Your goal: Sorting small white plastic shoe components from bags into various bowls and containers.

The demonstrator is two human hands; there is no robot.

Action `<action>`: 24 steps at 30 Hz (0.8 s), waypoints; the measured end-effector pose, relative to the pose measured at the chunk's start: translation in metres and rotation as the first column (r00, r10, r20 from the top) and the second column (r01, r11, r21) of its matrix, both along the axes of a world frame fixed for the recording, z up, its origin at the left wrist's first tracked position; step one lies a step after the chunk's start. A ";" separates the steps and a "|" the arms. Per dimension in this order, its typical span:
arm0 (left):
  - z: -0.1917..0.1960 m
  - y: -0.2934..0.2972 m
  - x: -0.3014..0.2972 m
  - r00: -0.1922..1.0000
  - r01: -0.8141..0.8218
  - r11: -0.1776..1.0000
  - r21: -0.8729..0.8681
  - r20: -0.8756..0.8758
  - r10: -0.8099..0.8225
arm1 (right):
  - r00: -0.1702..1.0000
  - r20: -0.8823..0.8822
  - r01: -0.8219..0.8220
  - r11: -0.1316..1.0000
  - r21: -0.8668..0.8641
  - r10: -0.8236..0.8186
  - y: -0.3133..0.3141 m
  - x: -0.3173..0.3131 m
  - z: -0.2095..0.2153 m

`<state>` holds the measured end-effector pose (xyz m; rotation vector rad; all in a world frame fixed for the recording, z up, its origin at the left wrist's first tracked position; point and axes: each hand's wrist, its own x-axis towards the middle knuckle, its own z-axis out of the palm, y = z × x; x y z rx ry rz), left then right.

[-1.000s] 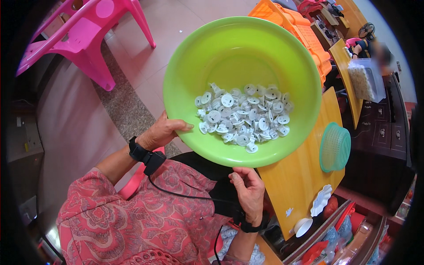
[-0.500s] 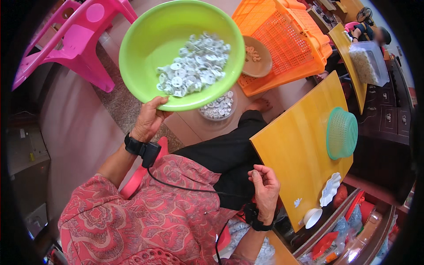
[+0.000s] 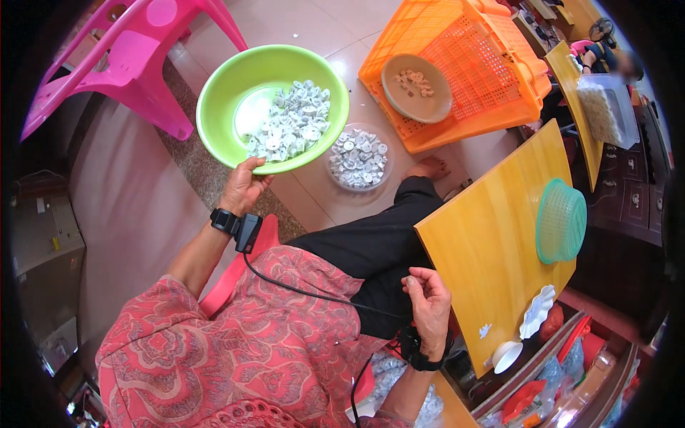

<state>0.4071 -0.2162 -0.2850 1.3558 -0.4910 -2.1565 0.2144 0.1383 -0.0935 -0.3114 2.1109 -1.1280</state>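
head view: left hand (image 3: 241,187) grips near rim of round lime-green plastic basin (image 3: 227,107) of small white plastic pieces (image 3: 289,127), held above tiled floor (image 3: 342,28) beside clear round container (image 3: 357,158); right hand (image 3: 428,303) loosely curled, empty, on lap.

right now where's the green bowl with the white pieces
In the head view, upper left: the green bowl is held at its near rim by the left hand, beside the clear tub on the floor.
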 end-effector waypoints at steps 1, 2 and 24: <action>-0.004 0.001 0.001 1.000 -0.008 1.000 0.029 0.022 0.008 | 1.000 -0.003 -0.002 1.000 0.016 0.002 0.000 -0.001 0.000; -0.005 -0.002 0.000 1.000 -0.006 1.000 0.029 0.023 0.006 | 1.000 -0.002 0.000 1.000 0.016 0.000 -0.002 -0.002 0.001; 0.002 0.006 -0.007 0.992 0.117 0.993 0.036 0.053 -0.118 | 0.997 0.004 -0.079 0.997 -0.003 0.079 -0.012 0.000 0.006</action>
